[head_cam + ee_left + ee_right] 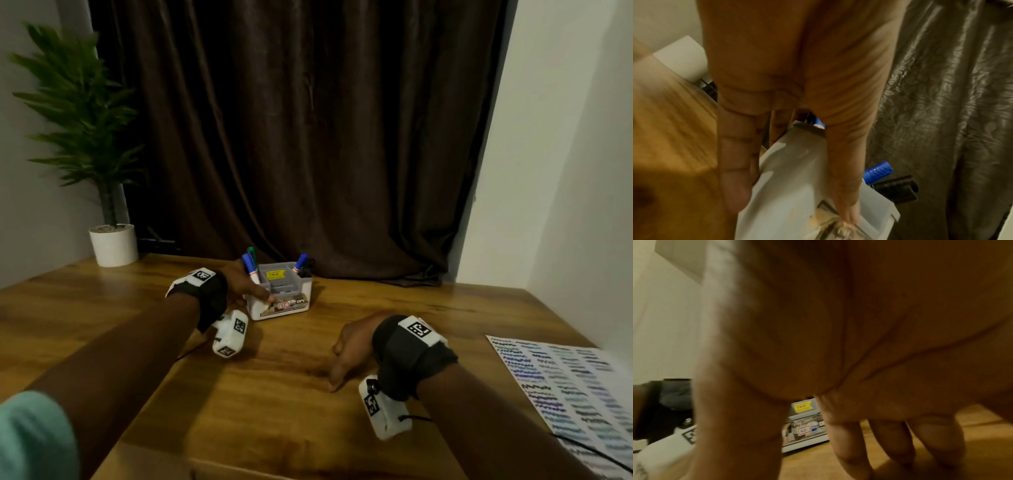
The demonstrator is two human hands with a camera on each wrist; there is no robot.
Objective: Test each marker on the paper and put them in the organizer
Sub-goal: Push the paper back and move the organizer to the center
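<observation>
Both hands differ: left hand (244, 281) grips the organizer (294, 306); right hand (349, 351) rests loosely curled, well apart.

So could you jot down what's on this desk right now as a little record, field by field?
surface: wooden table
organizer: white box near the table's far edge, markers standing in its back corners
markers: blue and green caps at back left, blue cap and black one at back right
left hand: grips the organizer's left side, thumb on the front rim
right hand: rests on the table, holding nothing
paper: sheet covered in test scribbles, at the right edge
plant: in a white pot, far left corner
</observation>
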